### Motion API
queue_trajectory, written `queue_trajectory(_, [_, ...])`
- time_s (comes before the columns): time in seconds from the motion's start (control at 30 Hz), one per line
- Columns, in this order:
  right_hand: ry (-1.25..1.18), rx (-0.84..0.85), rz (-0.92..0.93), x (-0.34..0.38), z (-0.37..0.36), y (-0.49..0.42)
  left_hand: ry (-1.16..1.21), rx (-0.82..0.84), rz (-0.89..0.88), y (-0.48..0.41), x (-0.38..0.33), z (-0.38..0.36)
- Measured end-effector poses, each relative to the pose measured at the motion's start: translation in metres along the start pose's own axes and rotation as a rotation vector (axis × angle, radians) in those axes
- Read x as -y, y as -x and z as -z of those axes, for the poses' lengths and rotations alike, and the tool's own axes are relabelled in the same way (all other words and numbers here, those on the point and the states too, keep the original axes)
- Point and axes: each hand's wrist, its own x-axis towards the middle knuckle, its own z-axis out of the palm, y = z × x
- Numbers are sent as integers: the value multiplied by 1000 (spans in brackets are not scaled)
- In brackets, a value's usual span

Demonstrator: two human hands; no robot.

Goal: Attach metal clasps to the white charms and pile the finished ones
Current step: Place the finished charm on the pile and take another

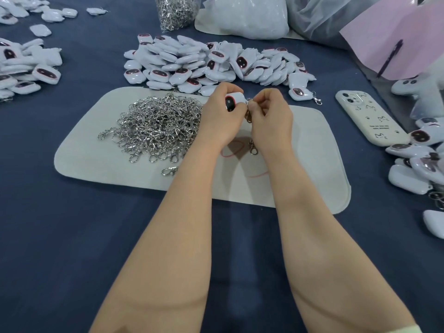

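Slippage is the main risk at this join. Left hand (pixel 221 116) has its fingers curled round 1 white charm (pixel 234 99), raised over the far edge of the grey mat (pixel 312 150), with the charm's dark face turned toward the camera. Right hand (pixel 272 114) pinches 1 metal clasp (pixel 249 117) between thumb and forefinger, right against the charm's side, and the hook end dangles below the fingertips. The ring and the charm's loop are hidden behind the fingers, so I cannot tell whether the ring is threaded yet.

If the pinch loosens, the clasp drops onto the mat beside the loose clasp (pixel 252 147) lying under the wrists. It could also skid into the clasp heap (pixel 158 128) on the mat's left half and tangle among the links. A ring left only partly closed would let the charm fall off later in the pile. Twisting too hard could tear the charm's small loop.

Sorting is the other hazard. Unfinished charms (pixel 211 63) lie heaped just past the mat's far edge. 1 finished charm (pixel 299 92), clasp attached, sits just beside that heap's right end, so a careless toss could mix done with undone. The finished pile (pixel 418 162) lies at the tabletop's right edge, near a phone (pixel 367 118) and well apart from the hands. A long throw toward it could strike the phone or carry over the edge.
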Motion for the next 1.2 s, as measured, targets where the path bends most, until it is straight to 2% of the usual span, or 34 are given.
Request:
queue_trajectory(0.47, [-2, 73, -14, -3, 1, -2, 22, 5, 7, 0, 3, 2])
queue_trajectory(0.93, [169, 2, -14, -4, -1, -3, -24, 35, -5, 0, 1, -1])
queue_trajectory(1.2, [115, 3, 8, -2, 1, 0, 0, 30, 6, 2, -2, 1])
